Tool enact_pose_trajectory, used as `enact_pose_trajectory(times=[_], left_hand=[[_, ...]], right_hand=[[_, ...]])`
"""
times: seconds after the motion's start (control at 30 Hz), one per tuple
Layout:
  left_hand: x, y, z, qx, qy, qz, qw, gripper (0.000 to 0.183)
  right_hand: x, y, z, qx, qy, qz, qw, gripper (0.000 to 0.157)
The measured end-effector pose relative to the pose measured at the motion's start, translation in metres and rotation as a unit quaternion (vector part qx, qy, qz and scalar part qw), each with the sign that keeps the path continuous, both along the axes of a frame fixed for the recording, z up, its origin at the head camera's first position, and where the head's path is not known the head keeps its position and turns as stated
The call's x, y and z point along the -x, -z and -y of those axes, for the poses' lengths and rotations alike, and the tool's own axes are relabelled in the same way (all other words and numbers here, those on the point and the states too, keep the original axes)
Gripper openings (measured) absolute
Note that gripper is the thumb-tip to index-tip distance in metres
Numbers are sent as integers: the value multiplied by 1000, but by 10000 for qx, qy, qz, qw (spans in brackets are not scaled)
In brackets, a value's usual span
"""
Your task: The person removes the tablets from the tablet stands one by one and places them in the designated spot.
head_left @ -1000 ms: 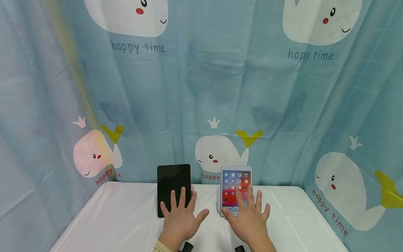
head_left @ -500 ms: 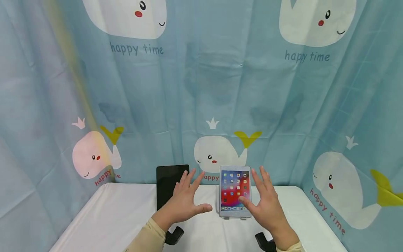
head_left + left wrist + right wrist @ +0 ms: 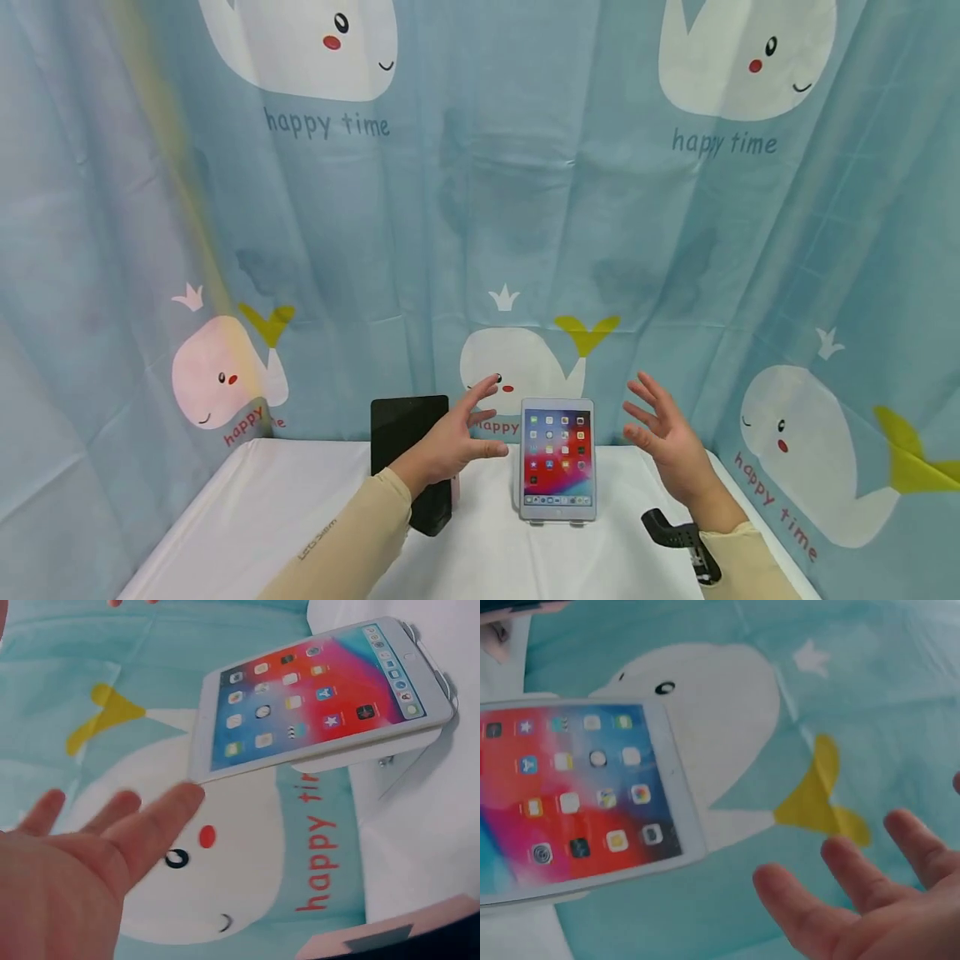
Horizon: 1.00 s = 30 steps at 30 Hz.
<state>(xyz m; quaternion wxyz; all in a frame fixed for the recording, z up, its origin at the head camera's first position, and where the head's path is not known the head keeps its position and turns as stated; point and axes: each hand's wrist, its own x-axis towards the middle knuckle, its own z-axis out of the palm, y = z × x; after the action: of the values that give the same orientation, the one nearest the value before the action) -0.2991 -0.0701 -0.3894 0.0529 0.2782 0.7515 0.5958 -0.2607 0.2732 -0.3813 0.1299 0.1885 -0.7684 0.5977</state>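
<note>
A white tablet with its screen lit and showing app icons leans upright on a stand. To its left a black tablet with a dark screen stands partly hidden behind my left hand and forearm. That hand is raised, its fingers spread, and holds nothing. On the other side of the white tablet my right hand hovers with its palm turned inward and fingers apart. Both hands are clear of the white tablet; the right wrist view shows a gap between its edge and my fingers.
White cloth covers the table. Behind it and along both sides hangs a blue curtain printed with whales. A black strap with a camera mount sits on my right wrist.
Both hands have risen and moved apart from in front of the tablets, turning palms inward. The white tablet is now fully uncovered. The black tablet now sits tilted behind my left forearm.
</note>
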Motion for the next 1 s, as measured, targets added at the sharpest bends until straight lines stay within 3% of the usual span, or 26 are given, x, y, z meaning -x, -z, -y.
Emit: enact_pose_trajectory(times=[0.2,0.33,0.43,0.7,0.87,1.0], left_hand=[[21,13,-8,-907,317,817,9920,91],[30,28,-16,-1176,386,1277,9840,89],[35,40,-22,-1184,266,1499,9812,89],[42,67,-32,-1094,33,1700,9794,84],[43,74,-35,-1108,-67,1778,9778,81],[45,77,-40,-1084,-101,1859,9765,80]], right_hand=[[26,10,-8,876,-359,673,9932,73],[40,23,-11,994,-354,1085,9885,72],[49,32,-12,964,-327,1317,9860,73],[61,54,-12,1124,-293,1868,9755,82],[63,67,-9,1315,-455,2113,9675,85],[65,72,-9,1311,-377,2163,9667,85]])
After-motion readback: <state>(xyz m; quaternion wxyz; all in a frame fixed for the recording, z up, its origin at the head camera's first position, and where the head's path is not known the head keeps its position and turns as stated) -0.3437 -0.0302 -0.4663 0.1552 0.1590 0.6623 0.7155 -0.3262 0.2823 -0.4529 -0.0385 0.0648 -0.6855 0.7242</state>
